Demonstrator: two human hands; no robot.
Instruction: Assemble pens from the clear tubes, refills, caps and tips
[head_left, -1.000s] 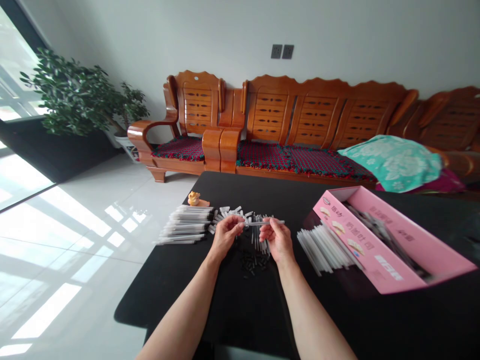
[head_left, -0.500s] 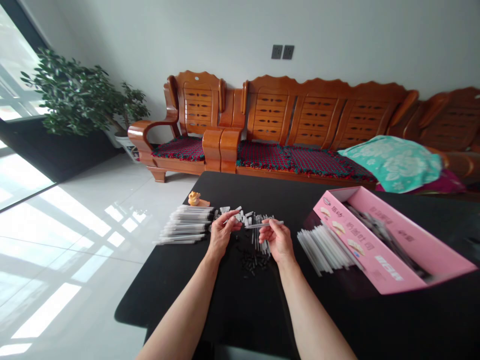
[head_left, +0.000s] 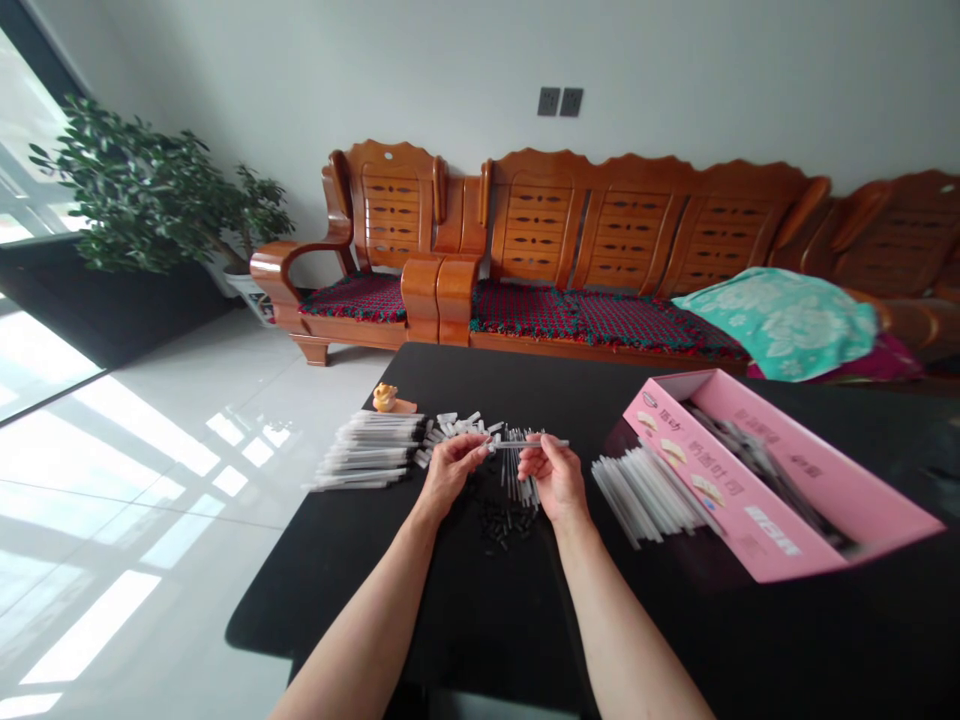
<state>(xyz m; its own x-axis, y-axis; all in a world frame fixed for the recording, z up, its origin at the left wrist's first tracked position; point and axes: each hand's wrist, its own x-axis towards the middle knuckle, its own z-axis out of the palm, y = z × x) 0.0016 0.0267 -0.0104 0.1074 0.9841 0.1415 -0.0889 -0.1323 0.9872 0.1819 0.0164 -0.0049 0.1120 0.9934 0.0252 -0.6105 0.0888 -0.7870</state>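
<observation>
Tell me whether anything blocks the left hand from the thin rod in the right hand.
Nothing visible blocks it: the left hand is at the left end of the thin rod in the right hand, though contact is too small to make out. Loose white pieces lie beyond.

I wear the camera on my head, so it looks forward and down along my forearms [head_left: 375,610] onto the black table [head_left: 495,625]. My left hand [head_left: 450,468] and right hand [head_left: 559,475] sit near the middle, close to the lens; the wide view reaches past them to the carved wooden sofa [head_left: 540,235] and pale wall [head_left: 337,70] behind.
</observation>
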